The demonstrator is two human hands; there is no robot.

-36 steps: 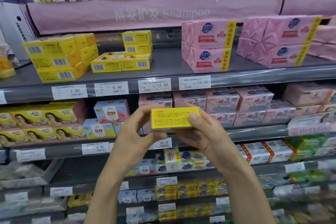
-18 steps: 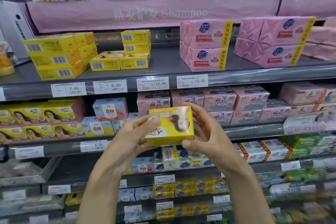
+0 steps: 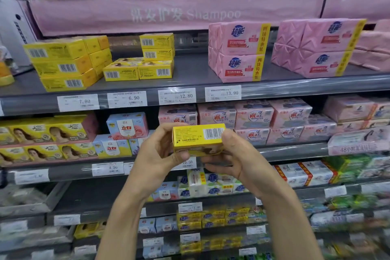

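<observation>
Fingers of left hand and right hand pinch the yellow box by its ends, barcode face tilted up, probably for reading

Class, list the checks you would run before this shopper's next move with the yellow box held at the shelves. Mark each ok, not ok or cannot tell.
1. Grip: left hand and right hand both hold the yellow box: ok.
2. The barcode faces the camera: ok.
3. Small print readable: not ok, blurred.
4. Look-alike yellow boxes located on the top shelf: ok.
5. Bare shelf space beside them: ok.
6. Box ends undamaged: cannot tell, the hands cover them.
</observation>
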